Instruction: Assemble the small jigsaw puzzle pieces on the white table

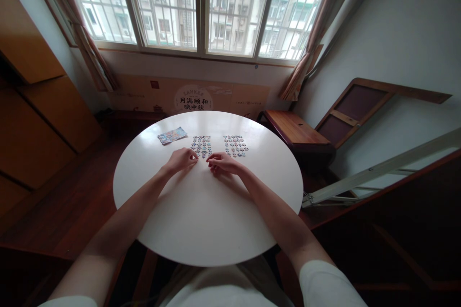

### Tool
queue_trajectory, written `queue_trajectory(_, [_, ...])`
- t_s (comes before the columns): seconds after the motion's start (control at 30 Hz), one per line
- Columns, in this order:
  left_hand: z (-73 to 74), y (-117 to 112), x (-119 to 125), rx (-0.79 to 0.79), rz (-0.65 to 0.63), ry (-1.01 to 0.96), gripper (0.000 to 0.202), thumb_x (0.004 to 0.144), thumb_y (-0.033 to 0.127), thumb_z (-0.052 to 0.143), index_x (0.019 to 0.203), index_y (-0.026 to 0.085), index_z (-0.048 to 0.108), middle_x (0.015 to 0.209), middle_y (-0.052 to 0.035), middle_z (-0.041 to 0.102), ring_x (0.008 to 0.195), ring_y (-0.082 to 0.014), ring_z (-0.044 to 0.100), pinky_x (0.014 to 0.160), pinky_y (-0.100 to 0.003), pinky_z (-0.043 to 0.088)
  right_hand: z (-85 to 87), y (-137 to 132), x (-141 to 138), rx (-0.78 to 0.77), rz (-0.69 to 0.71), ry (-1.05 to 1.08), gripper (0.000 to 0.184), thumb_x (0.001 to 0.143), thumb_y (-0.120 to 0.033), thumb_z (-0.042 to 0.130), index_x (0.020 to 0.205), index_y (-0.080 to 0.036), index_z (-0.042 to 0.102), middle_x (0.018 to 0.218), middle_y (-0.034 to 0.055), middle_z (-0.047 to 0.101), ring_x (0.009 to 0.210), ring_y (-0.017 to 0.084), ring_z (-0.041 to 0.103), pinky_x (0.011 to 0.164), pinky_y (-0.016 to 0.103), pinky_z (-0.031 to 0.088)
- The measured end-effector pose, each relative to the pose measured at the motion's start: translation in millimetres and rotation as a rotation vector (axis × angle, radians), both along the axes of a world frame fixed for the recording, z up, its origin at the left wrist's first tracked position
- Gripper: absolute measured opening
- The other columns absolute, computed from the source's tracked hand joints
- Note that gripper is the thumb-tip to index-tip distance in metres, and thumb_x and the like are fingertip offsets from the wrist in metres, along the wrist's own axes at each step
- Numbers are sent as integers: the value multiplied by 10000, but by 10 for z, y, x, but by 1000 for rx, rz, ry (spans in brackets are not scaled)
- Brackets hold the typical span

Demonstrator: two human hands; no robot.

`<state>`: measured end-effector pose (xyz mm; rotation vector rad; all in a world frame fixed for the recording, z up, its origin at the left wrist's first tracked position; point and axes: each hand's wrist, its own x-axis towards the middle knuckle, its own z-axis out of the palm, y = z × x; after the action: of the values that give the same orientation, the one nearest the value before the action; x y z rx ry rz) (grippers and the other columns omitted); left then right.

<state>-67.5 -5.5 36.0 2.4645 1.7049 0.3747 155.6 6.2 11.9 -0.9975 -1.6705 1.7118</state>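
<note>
A person sits at a round white table [209,216], both forearms reaching across it from the near side. On the far half lie small jigsaw pieces in two groups, set out in rough rows: the left group [201,141] is around the table's middle, and the right group [236,145] lies just beside it, with a strip of bare white between.

The left hand [183,159] is at the near left edge of the left group, its fingers bent and the thumb and forefinger brought close together. Whether a piece is pinched there cannot be told. The right hand [221,163] is just to its right, apart from it, near both groups. Its fingers curl loosely inward, the tips pointing left toward the other hand; whether they hold a piece cannot be made out either.

Farther left on the table, beyond the left hand, a colourful sheet [172,135] lies flat and askew, its print too small to read.

Past the far rim, a tan panel [144,93] with Chinese lettering stands below a barred window [169,9]. A curtain hangs at each side of the glass. To the far right are a wooden bench [297,127] and a brown frame [345,110] against the wall; wooden cabinets [46,124] fill the left side.
</note>
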Motion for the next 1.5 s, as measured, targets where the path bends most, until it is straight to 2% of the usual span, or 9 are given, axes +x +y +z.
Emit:
queue_trajectory(0.37, [-7,5,8,-6,7,3,268,810,404,562,915,260,762,811,-20,714,706,-169,618,577,-236,360,19,-12,-6,0,-5,-20,157,829,-258,676,888,-115,652,672,38,654,551,116,623,505,221,531])
queue_trajectory(0.53, [-2,5,29,21,7,-57,298,829,439,528,909,245,739,770,-13,698,672,-155,602,560,-236,332,18,-12,0,0,1,-6,161,831,-258,675,898,-114,645,677,37,652,551,115,625,504,222,537])
queue_trajectory(0.73, [39,-3,50,133,133,-122,297,827,420,503,727,204,682,684,-26,674,629,-161,580,565,-251,338,25,-22,-2,-9,-3,9,130,828,-232,670,883,-118,642,673,29,641,556,115,623,502,221,539])
queue_trajectory(0.97, [107,-16,31,161,253,-131,299,808,364,488,604,188,619,640,-36,657,643,-169,576,550,-253,323,39,-26,-7,-13,-2,-8,129,826,-232,670,877,-117,641,676,33,639,573,122,625,507,226,537])
queue_trajectory(1.2, [73,16,30,158,243,-128,306,786,329,462,539,185,571,581,-33,615,597,-160,539,526,-258,294,40,-20,-1,-8,2,-14,112,834,-221,653,882,-120,644,687,33,640,579,123,630,510,223,536])
queue_trajectory(1.5, [62,21,33,135,256,-120,279,778,329,473,576,185,600,621,-42,643,634,-173,570,536,-253,322,44,-25,-7,-13,2,-8,158,815,-257,686,880,-120,643,676,29,640,574,119,624,512,223,535])
